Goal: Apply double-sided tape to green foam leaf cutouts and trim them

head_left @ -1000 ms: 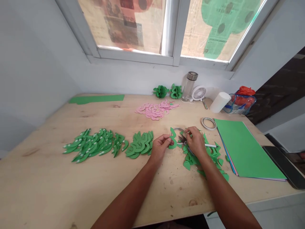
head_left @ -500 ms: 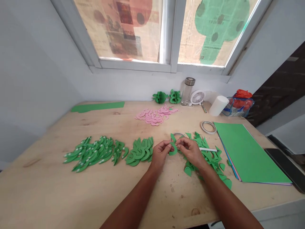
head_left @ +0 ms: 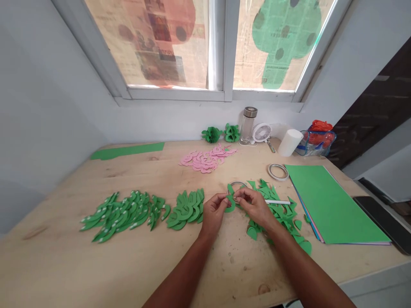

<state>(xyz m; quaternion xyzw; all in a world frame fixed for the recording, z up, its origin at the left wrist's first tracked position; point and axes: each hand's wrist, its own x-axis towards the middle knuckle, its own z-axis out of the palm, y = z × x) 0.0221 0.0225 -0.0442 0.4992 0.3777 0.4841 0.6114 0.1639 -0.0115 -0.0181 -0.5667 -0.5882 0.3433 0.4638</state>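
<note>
Lying at lower left of the frame, green pieces with white patches (head_left: 120, 214) sit beside a plain green pile (head_left: 186, 208). Right of center, the left hand (head_left: 214, 211) pinches a curved green cutout (head_left: 230, 204); the right hand's (head_left: 253, 205) thumb and forefinger close together at its edge, their grip unclear.

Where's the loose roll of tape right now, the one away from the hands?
In the head view, the tape roll lies flat on the table, right of center, just left of the green sheet stack.
</note>
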